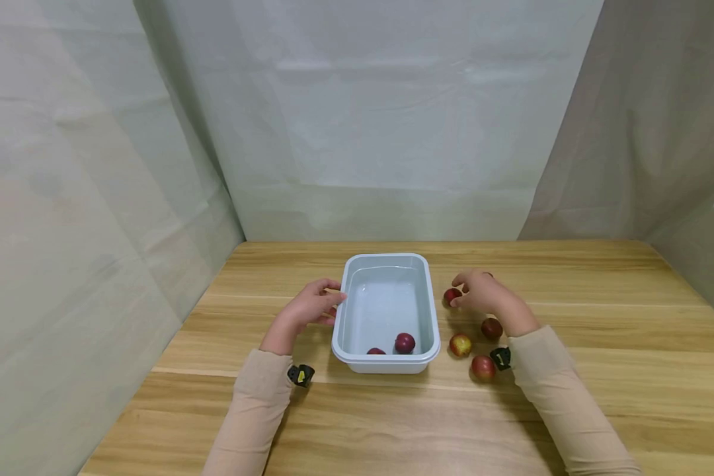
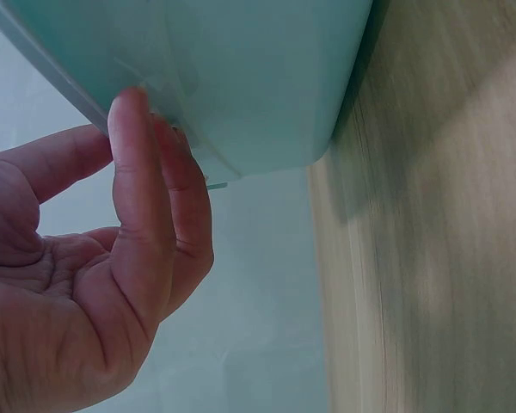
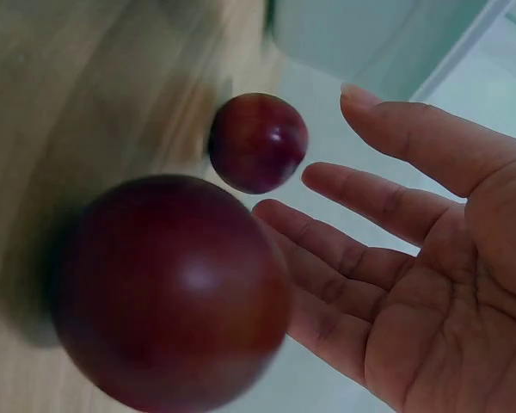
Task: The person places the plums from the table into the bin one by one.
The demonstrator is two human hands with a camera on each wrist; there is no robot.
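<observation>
Two hands are at a pale blue basin (image 1: 387,297) that stands on a wooden table (image 1: 571,410). The left hand (image 1: 309,309) is at the basin's left wall; in the left wrist view its fingers (image 2: 146,198) are nearly straight and their tips touch the rim from outside, so it is released and grips nothing. The right hand (image 1: 482,291) is on the other side of the basin, with the fingers spread and relaxed. Just beside its fingertips, toward the basin, lies a dark red plum (image 1: 451,296). In the right wrist view this plum (image 3: 258,142) has a small gap to the fingers (image 3: 361,185), though the view is blurred, so I think the hand is not touching it yet.

Behind this hand, close to the wrist, lies a second plum (image 1: 491,328), which seems to be the large fruit (image 3: 168,288) in the right wrist view. Two more lie nearer the person, beside the right forearm: a yellowish-red plum (image 1: 461,344) and a red plum (image 1: 483,367). Inside the basin, at the near wall, are a round plum (image 1: 404,342) and a half-hidden plum (image 1: 376,351).
</observation>
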